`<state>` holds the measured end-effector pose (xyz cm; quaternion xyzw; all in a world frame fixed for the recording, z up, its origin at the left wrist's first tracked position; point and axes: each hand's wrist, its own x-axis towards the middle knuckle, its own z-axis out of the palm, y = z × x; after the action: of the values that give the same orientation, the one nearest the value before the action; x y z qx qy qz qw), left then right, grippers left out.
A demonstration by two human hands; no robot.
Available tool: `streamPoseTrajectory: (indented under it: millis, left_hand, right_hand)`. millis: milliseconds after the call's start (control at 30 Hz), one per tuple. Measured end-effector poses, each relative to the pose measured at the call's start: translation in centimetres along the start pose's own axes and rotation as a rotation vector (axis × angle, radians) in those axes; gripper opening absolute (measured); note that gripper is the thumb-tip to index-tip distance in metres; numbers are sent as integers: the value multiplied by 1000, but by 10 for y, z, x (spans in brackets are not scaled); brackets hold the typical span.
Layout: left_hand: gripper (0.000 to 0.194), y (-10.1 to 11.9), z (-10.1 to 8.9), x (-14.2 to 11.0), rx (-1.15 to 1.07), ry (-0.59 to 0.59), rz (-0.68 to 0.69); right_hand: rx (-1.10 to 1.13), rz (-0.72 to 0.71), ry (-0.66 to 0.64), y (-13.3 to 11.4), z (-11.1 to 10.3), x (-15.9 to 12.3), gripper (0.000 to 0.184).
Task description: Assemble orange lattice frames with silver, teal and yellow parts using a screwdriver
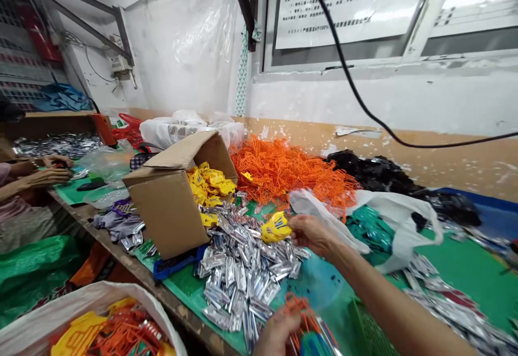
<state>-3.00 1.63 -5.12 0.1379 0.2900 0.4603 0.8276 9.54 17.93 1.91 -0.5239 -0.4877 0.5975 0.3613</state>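
Note:
My right hand pinches a yellow plastic piece with dark markings, over a heap of small silver metallic pieces. Low in the view, my left hand is closed around an orange plastic frame. A teal piece and a silver strip show beside that frame, partly cut off by the picture's lower edge. More yellow pieces spill from a tipped cardboard box to the left of the heap.
Behind the heap lies a large pile of orange plastic frames. A white bag with teal pieces stands to the right, near black plastic bags. An open sack with orange and yellow pieces is at lower left. A co-worker's hands show far left.

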Motion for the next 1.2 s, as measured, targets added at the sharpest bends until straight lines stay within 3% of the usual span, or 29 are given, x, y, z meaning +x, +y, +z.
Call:
streamPoseTrajectory:
  millis: [100, 167, 333, 467, 567, 700, 833, 967, 1067, 1133, 1200]
  left_hand:
    - [38, -6, 2, -5, -108, 197, -14]
    - [38, -8, 6, -14, -99, 229, -12]
    - [50, -4, 13, -43, 26, 118, 69]
    - [46, -1, 18, -61, 115, 64, 135]
    - [42, 0, 22, -70, 171, 41, 171]
    - [40, 1, 26, -76, 241, -10, 188]
    - [43, 4, 34, -80, 276, -32, 191]
    - [46, 5, 38, -83, 371, -28, 223]
    - [51, 5, 37, -85, 599, 46, 299]
    - [50, 4, 38, -86, 797, 112, 442]
    - [50, 1, 41, -85, 1019, 103, 633]
  right_hand:
    - [-97, 72, 71, 26, -24, -51, 32]
    - [-190, 105, 111, 41, -29, -73, 30]
    - [-538, 135, 181, 59, -17, -98, 31]
    - [-929, 19, 189, 55, -9, -109, 34]
    - [-1167, -75, 117, 49, -8, -111, 34]
    - [-1314, -143, -47, 43, -16, -100, 35]
    - [-1304, -168, -180, 41, -26, -86, 34]
    - [-1182, -193, -144, 38, -30, -90, 32]
    - [-1000, -246, -66, 34, -29, -114, 51]
    - [-854, -269, -51, 37, -26, -140, 67]
    - [-638, -287, -63, 48, -20, -170, 71]
